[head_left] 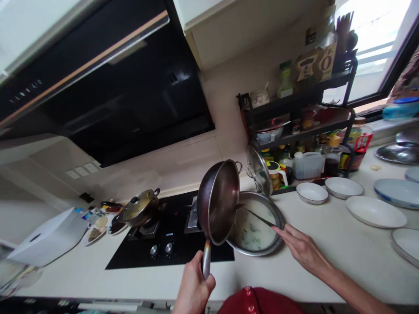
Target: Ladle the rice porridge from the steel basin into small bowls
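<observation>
My left hand is wrapped round the handle of a dark wok, which is tipped on its side with its mouth facing right. The wok's rim hangs over a wide metal basin on the counter. Pale, milky soup with green bits fills much of the basin. In my right hand is the thin dark handle of a spatula. Its head reaches the wok's lower rim, where its exact shape is hard to make out.
A black gas hob lies behind the wok, with a lidded pan on its left burner. A glass lid leans behind the basin. White bowls and plates stand at right. Above them is a black rack of bottles. A range hood hangs overhead.
</observation>
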A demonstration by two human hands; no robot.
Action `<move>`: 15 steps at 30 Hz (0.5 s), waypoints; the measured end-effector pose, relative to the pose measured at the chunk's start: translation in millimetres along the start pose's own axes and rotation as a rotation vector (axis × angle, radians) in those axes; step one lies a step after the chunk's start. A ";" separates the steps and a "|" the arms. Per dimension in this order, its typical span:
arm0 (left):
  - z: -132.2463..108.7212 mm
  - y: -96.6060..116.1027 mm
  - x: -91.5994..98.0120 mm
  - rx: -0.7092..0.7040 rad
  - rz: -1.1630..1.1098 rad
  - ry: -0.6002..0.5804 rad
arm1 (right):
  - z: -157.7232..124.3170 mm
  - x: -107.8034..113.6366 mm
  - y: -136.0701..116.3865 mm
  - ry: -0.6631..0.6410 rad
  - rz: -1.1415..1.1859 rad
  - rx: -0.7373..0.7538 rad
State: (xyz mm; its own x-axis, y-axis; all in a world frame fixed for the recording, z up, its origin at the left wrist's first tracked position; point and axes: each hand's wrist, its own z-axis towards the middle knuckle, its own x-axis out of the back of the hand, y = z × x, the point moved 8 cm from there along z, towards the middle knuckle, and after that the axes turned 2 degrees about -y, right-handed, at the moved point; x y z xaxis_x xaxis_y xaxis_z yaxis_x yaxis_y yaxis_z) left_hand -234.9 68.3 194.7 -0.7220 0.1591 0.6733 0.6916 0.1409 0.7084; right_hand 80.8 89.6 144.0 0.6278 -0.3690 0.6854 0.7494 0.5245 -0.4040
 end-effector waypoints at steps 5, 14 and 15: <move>0.3 5.6 3.4 -0.008 0.028 -0.003 | 11.9 -11.3 -9.7 0.033 0.011 0.076; 1.7 12.6 12.6 -0.001 0.030 0.056 | -1.3 -4.2 -19.4 0.028 -0.077 0.231; 1.8 12.1 13.7 0.001 0.037 0.062 | -5.0 0.3 -18.9 0.027 -0.090 0.248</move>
State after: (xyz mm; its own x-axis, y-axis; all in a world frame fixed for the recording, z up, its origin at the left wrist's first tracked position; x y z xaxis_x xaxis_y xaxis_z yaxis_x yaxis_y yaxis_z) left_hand -236.4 73.9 212.2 -0.6959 0.1036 0.7106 0.7177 0.1367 0.6828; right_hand 67.8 75.7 148.8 0.5686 -0.4413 0.6943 0.7301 0.6595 -0.1788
